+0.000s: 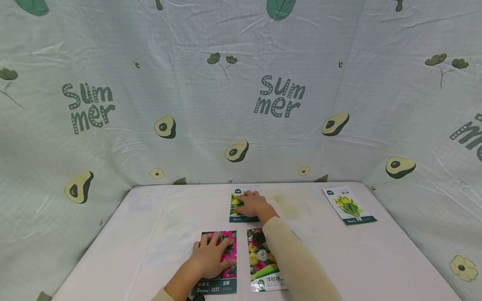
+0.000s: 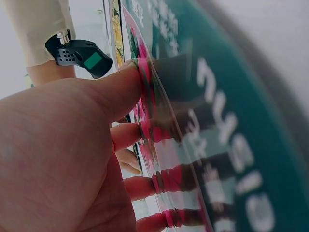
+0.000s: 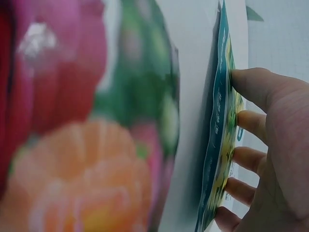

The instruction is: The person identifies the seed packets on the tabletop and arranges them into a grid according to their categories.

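Note:
My left hand (image 1: 211, 258) lies with fingers spread on a seed packet with pink flowers (image 1: 216, 286) near the front of the table. In the left wrist view its fingertips (image 2: 140, 187) press on the glossy front. Further back, my right hand (image 1: 253, 205) rests on a seed packet with yellow flowers (image 1: 235, 209), covering its right part. The right wrist view shows those fingertips (image 3: 241, 155) spread along the packet's face. Between the two, under my right forearm, a seed packet with mixed roses-like blooms (image 1: 261, 256) lies partly hidden.
Another packet with a yellow flower bunch (image 1: 349, 205) lies tilted at the back right of the white table (image 1: 158, 225). A hanging cloth (image 1: 196, 96) printed with avocados and lettering stands behind the table and along its sides.

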Demonstrator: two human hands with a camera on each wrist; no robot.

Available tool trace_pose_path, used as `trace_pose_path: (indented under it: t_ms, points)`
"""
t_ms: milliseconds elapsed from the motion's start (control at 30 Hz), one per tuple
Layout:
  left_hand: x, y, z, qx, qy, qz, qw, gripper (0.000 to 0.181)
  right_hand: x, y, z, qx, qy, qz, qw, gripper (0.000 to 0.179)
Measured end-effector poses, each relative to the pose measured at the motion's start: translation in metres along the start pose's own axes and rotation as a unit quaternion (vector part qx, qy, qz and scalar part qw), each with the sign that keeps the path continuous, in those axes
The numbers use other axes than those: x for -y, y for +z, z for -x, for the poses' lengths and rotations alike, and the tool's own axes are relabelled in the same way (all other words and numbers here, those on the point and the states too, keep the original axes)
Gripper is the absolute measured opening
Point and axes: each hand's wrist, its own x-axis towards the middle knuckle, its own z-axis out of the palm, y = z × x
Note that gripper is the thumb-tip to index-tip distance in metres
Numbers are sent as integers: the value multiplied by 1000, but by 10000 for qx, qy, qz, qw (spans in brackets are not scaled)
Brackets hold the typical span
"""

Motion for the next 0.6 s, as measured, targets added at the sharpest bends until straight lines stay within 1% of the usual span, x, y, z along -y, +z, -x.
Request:
trace_pose_path:
  t_ms: [133,333,600]
  points:
    - [0,-1,0,5,22,10,10000,67,2,2,-4,29,-25,-9,10000,59]
    - [1,-2,0,12,34,22,10000,67,5,6,-8,105,65,-23,9999,60]
    - [3,-1,-2,50,48,54,10000,67,13,4,-6,144,101,-75,9998,61]
